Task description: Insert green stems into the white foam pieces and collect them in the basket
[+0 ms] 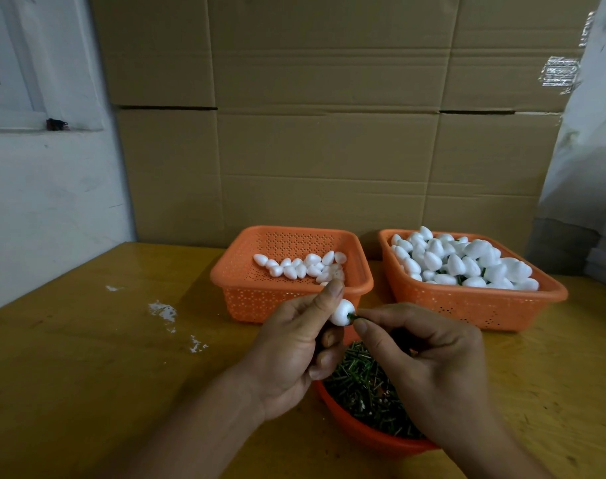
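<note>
On a wooden table, the left hand pinched a white foam piece between thumb and fingers. The right hand gripped a green stem entering it. Below sat a red bowl of stems. Behind stood a sparse orange basket and, rightward, a fuller basket.

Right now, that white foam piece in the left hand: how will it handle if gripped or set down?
Foam piece: probably very light, since the left hand holds it by the fingertips alone. Rounded egg shape, so apt to roll. Likely dents easily; the green stem pushes straight in.
</note>
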Action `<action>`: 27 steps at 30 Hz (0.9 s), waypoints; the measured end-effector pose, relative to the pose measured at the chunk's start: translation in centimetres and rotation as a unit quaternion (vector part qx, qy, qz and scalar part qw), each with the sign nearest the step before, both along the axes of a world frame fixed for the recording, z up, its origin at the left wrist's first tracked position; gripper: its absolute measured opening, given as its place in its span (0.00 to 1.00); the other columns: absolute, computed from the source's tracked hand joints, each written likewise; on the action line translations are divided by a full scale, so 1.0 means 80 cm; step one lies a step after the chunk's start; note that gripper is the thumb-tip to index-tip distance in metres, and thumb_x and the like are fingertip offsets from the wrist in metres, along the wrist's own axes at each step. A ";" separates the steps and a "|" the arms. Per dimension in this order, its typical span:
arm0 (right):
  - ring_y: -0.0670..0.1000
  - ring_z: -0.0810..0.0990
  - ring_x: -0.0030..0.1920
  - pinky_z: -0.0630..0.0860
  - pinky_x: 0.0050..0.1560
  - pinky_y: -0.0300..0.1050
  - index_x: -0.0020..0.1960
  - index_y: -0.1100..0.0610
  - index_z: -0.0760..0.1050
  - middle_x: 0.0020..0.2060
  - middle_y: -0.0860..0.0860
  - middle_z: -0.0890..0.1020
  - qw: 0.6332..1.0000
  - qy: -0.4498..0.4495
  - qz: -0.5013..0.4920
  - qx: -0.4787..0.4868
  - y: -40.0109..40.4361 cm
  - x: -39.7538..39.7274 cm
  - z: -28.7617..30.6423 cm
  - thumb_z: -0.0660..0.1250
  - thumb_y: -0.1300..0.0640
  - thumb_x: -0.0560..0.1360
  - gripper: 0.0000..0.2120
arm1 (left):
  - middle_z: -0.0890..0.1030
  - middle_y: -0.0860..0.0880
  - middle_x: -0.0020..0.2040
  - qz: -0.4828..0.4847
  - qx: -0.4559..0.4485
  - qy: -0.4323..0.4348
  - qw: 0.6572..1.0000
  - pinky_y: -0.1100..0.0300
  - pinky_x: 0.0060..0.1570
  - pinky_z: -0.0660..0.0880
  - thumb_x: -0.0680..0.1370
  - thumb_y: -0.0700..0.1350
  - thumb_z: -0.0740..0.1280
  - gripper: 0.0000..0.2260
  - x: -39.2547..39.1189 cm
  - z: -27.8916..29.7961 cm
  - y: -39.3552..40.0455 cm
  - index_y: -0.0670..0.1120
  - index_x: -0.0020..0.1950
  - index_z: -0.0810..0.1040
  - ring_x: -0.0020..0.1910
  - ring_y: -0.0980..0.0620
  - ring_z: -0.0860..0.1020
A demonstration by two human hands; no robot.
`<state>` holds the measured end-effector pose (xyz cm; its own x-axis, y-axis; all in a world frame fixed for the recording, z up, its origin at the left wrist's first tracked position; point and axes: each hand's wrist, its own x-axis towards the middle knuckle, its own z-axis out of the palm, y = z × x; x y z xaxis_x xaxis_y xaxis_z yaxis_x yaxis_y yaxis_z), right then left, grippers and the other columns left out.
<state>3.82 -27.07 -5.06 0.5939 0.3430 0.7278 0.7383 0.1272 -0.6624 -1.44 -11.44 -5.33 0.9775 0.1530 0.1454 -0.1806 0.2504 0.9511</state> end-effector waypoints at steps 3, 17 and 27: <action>0.47 0.78 0.26 0.71 0.27 0.36 0.44 0.47 0.85 0.32 0.46 0.84 0.999 0.002 -0.017 -0.046 -0.002 0.003 -0.004 0.75 0.58 0.72 0.06 | 0.69 0.49 0.30 0.030 0.018 -0.020 0.999 0.65 0.21 0.59 0.72 0.59 0.71 0.16 0.001 0.000 -0.002 0.47 0.38 0.78 0.23 0.56 0.66; 0.48 0.80 0.34 0.72 0.31 0.37 0.44 0.45 0.87 0.33 0.45 0.83 0.992 -0.047 -0.071 -0.093 -0.004 0.008 -0.002 0.74 0.58 0.72 0.07 | 0.76 0.49 0.31 0.099 0.155 -0.140 0.973 0.63 0.32 0.72 0.72 0.53 0.74 0.10 0.005 -0.008 -0.001 0.48 0.46 0.84 0.32 0.54 0.74; 0.45 0.80 0.30 0.70 0.30 0.32 0.43 0.44 0.85 0.33 0.42 0.84 0.997 -0.012 -0.035 -0.061 -0.001 0.007 -0.005 0.73 0.54 0.73 0.05 | 0.74 0.42 0.35 0.104 0.259 -0.172 0.945 0.55 0.34 0.71 0.78 0.56 0.65 0.13 -0.001 -0.005 -0.010 0.47 0.47 0.78 0.34 0.51 0.72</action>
<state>4.37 -27.13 -5.46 0.6020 0.3878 0.6980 0.7587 -0.0055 -0.6514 -1.54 -12.23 -5.77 0.8150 0.1579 0.5575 -0.4959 -0.3077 0.8121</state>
